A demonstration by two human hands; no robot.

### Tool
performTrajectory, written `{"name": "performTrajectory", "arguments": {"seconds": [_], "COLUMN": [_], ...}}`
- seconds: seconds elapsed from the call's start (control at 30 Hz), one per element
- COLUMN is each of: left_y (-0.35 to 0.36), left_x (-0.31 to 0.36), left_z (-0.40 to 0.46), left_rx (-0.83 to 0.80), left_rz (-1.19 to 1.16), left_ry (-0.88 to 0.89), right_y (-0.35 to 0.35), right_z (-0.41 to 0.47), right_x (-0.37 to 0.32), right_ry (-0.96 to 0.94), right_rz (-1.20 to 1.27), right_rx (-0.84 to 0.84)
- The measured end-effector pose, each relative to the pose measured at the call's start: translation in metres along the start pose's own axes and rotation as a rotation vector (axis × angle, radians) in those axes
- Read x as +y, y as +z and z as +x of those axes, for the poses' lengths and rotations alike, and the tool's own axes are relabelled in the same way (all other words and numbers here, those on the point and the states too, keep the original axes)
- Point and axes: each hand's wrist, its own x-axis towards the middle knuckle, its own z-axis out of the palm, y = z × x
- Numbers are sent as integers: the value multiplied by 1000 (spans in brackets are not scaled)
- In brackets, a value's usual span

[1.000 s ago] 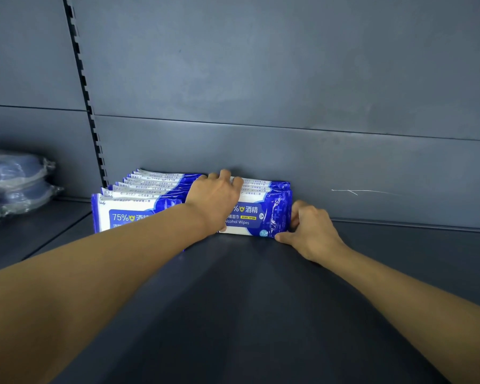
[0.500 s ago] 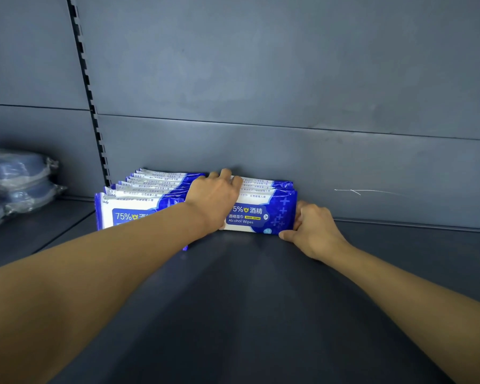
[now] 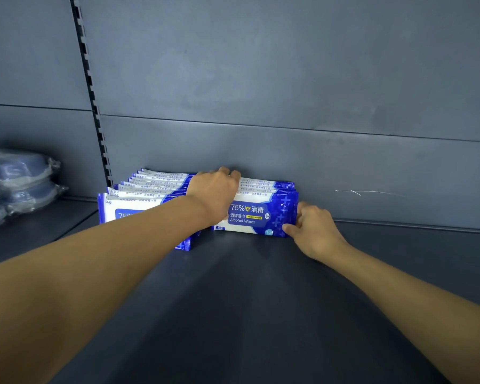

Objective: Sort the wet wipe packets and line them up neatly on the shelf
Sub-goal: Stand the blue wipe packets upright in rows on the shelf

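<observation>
1. Front packet: "75%" in white, then a yellow shield mark and the characters "酒精" on the blue panel.
2. Same packet, lower line: "酒精湿巾", with "Alcohol Wipes" under it.
3. Same packet: a small yellow strip of print beside that line, too small to read.
4. Left packet: "75" shows before an arm covers the rest.
5. Top edges of the packets behind: small print, unreadable.

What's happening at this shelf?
A person is tidying a row of blue-and-white alcohol wipe packets standing on edge against the back panel of a dark shelf. The left hand rests over the top of the row, while the right hand grips its right end. Plastic-wrapped bundles sit further left.
</observation>
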Motion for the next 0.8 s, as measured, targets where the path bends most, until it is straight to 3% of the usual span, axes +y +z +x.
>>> {"name": "performTrajectory", "arguments": {"seconds": [0.8], "left_y": [2], "left_x": [-1], "left_z": [-8], "left_rx": [17], "left_rz": [97], "left_ry": [36], "right_y": [-7], "right_z": [-10], "right_x": [0], "right_ry": [39], "right_rz": [-42], "right_rx": [7]}}
